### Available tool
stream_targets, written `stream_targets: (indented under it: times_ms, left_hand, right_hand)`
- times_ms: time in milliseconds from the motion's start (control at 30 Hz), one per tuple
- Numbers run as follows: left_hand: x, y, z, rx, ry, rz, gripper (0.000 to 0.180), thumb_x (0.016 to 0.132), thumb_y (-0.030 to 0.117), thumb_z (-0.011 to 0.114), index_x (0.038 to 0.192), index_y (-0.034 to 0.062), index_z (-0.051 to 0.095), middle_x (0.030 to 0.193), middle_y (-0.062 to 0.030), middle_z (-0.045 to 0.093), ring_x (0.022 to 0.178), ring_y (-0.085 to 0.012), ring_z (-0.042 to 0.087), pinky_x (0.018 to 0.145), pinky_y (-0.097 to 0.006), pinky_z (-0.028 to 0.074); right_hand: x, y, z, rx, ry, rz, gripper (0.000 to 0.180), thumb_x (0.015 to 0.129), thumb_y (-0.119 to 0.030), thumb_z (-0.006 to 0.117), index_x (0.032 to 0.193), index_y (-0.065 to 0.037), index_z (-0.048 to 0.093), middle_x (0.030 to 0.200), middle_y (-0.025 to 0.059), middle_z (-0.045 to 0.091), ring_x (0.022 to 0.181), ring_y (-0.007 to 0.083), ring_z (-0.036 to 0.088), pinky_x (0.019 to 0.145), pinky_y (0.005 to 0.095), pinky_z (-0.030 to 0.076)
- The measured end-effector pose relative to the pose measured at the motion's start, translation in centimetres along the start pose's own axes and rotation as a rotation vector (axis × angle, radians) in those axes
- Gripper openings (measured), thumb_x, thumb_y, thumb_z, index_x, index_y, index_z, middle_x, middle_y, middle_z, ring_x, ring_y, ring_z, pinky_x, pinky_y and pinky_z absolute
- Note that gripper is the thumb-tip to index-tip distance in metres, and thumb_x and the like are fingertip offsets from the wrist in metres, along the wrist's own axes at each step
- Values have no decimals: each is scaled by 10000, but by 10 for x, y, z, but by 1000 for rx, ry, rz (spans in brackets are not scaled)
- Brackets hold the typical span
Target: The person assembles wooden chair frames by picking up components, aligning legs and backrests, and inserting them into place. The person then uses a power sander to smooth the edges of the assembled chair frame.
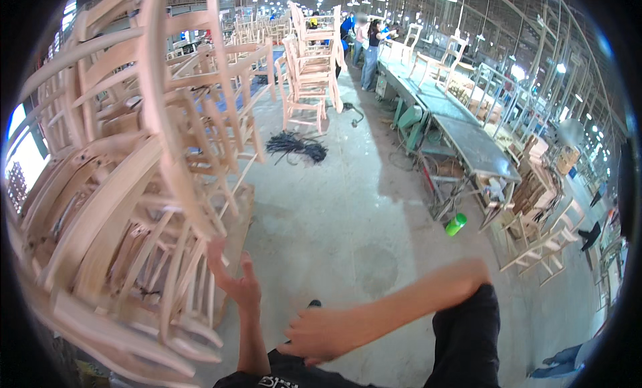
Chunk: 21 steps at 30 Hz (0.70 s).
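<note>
My left hand (pixel 235 281) is raised beside the stack of wooden chairs on the left, thumb and fingers apart. Its fingertips are at the lower end of a long curved chair leg (pixel 175 167); whether they touch it I cannot tell. My right hand (pixel 317 334) is held across the front of my body, back of the hand up. Its fingers are slightly blurred and partly turned away, and no object shows in it. Unpainted curved chair parts (pixel 100 214) crowd the left side, close to my left hand.
Stacked chairs (pixel 311 80) stand ahead, with a bundle of black straps (pixel 296 147) on the floor before them. A long metal-topped workbench (pixel 478 144) runs along the right. Near its foot lies a green bottle (pixel 456 224). Several people (pixel 371 54) are farther back.
</note>
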<state>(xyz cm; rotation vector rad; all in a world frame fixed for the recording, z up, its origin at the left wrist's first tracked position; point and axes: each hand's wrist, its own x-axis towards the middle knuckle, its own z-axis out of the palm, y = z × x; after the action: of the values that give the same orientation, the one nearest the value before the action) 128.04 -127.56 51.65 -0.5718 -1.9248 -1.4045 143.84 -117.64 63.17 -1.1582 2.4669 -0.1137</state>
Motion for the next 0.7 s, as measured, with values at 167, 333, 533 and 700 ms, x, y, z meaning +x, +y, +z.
stream_targets:
  times_ms: [167,333,533,700]
  left_hand:
    - [39,-15,196,-269,-376,-285,235,866,123,628,1051,-21,640,989,-132,679,969,-227,635,879,-345,469]
    - [85,14,382,-463,-462,-338,183,876,110,627,1014,-10,646,918,-103,689,872,-167,646,803,-293,490]
    - [49,102,599,-691,-1096,-272,179,880,125,638,997,-10,647,889,-98,682,838,-158,638,771,-297,497]
    - [-6,161,770,-701,-1531,-42,198,859,126,673,1009,-2,647,882,-105,703,820,-161,659,719,-292,508]
  right_hand:
    - [-94,208,125,765,337,773,567,854,-408,649,1313,-107,509,1180,217,599,1042,357,604,918,469,460]
    - [-239,235,263,661,503,1609,597,869,-468,615,1281,-47,522,1159,204,623,1086,349,592,903,455,473]
    - [-293,267,376,1278,213,1964,582,857,-525,598,1237,-84,581,1171,187,635,1109,357,595,913,485,486]
    - [-345,385,420,1325,478,1976,580,850,-555,579,1174,-77,631,1141,183,651,1091,372,603,906,490,492]
